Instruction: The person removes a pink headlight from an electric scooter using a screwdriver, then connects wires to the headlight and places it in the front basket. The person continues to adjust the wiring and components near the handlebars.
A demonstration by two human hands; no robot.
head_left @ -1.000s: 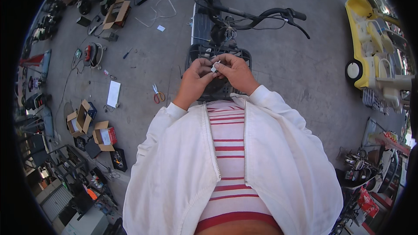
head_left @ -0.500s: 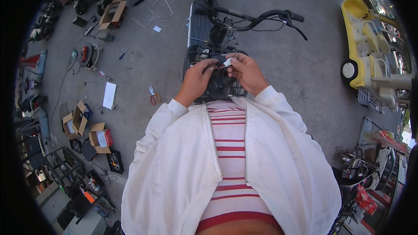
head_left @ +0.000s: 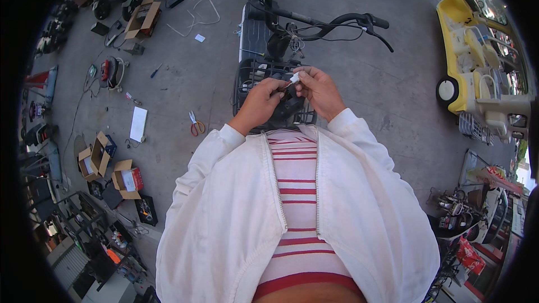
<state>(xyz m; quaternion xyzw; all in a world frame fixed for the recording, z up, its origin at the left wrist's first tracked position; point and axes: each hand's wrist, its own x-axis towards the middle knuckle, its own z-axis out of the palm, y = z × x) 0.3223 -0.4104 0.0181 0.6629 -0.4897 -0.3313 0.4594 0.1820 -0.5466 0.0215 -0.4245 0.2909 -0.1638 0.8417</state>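
Note:
Between thumb and fingers, my right hand (head_left: 324, 93) pinches a small white plastic wire connector (head_left: 295, 77). Thin reddish wires (head_left: 288, 84) run from the connector toward my left hand (head_left: 259, 102), whose closed fingertips grip them; the exact hold is partly hidden. Both hands are close together over a black metal basket (head_left: 243, 91) at the front of a two-wheeled vehicle. Dark parts lie inside the basket beneath my fingers. Beyond it, the black handlebar (head_left: 297, 17) carries brake levers and loose cables, with a bundle of exposed wires (head_left: 296, 42) near its stem.
On the grey floor to the left lie orange-handled pliers (head_left: 196, 124), a screwdriver (head_left: 156, 70), a white sheet (head_left: 138, 124) and open cardboard boxes (head_left: 127, 179). A yellow open-sided vehicle (head_left: 457, 56) stands at right. Other machines and parts crowd both edges.
My left hand has moved slightly right and down, its fingertips closer to the connector. The connector in my right hand has tilted a little. The whole view has shifted slightly.

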